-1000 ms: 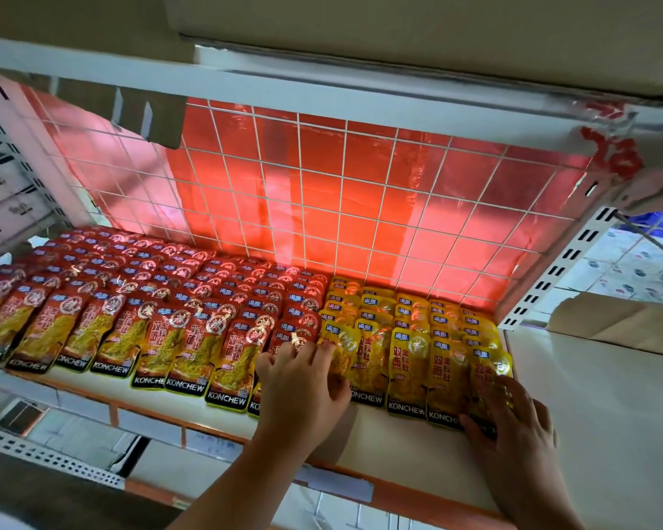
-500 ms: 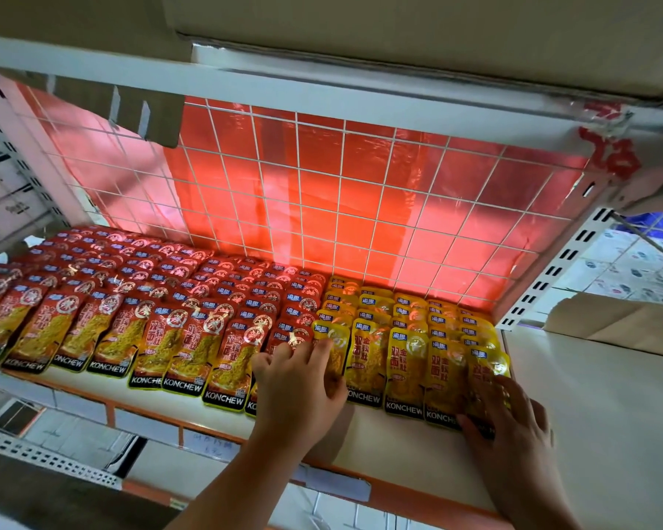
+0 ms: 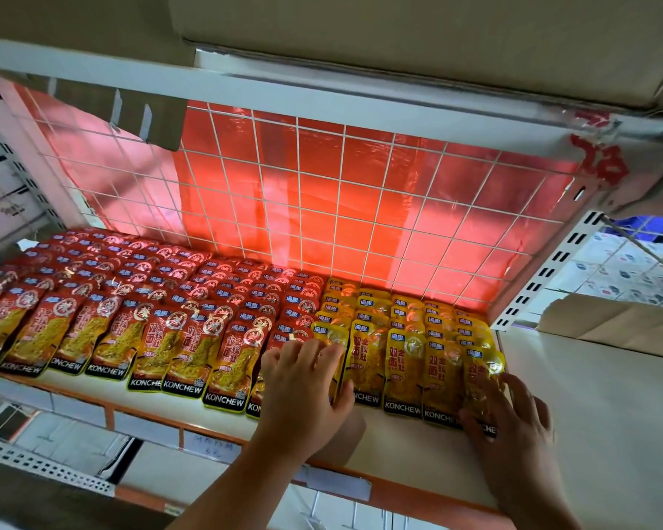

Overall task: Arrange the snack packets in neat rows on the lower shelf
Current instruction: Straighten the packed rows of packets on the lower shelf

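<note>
Pressing yellow packets on the shelf, left hand and right hand lie flat, fingers spread.

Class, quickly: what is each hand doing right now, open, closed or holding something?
Left hand: open, fingers flat where red foil snack packets meet yellow foil snack packets.
Right hand: open, fingers resting on the rightmost yellow packet.

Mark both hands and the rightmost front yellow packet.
left hand (image 3: 303, 394): head view, back of hand.
right hand (image 3: 515, 434): head view, back of hand.
rightmost front yellow packet (image 3: 481, 376): head view, upper face.
</note>
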Motion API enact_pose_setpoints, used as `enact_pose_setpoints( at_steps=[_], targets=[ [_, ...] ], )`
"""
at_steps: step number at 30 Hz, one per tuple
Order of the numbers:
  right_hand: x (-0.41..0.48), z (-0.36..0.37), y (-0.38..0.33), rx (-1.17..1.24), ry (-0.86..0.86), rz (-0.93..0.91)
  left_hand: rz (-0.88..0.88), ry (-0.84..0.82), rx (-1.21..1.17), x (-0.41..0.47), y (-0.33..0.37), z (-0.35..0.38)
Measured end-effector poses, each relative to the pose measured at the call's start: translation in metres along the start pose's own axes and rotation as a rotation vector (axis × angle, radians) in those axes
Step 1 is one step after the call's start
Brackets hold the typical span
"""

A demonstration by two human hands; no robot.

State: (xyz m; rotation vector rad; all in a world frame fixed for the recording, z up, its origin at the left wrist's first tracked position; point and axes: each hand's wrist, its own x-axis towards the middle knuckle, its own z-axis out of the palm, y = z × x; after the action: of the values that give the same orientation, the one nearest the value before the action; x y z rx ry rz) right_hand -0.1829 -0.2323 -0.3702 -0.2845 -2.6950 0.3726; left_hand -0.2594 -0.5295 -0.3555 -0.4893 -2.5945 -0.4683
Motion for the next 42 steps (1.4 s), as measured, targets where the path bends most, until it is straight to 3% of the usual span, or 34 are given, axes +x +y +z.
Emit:
enact_pose_setpoints(
  at_steps=[10, 18, 27, 31, 34, 36, 42],
  targets=[
    [0.036, -0.042, -0.084, 0.080, 0.054, -0.058, 0.139, 0.040, -0.208, 0.034, 0.015, -0.033],
    [0.081, -0.161, -0.173, 0.215, 0.365, -0.138, 0.413, 0.188, -0.362, 0.124, 0.072, -0.123],
    [0.085, -0.309, -0.180, 0.135, 0.640, -0.166, 0.703, 0.394, -0.484, 0.189, 0.171, -0.212],
    [0.075, -0.358, -0.136, 0.120, 0.617, -0.103, 0.835, 0.219, -0.619, 0.204, 0.221, -0.236],
    [0.067, -0.382, -0.085, 0.070, 0.474, 0.009, 0.755, -0.207, -0.730, 0.215, 0.260, -0.243],
    [0.060, -0.395, -0.046, 0.038, 0.371, 0.076, 0.747, -0.475, -0.630, 0.222, 0.290, -0.245],
    [0.054, -0.427, 0.080, -0.014, 0.202, 0.139, 0.879, -0.639, -0.218, 0.228, 0.392, -0.238]
  ],
)
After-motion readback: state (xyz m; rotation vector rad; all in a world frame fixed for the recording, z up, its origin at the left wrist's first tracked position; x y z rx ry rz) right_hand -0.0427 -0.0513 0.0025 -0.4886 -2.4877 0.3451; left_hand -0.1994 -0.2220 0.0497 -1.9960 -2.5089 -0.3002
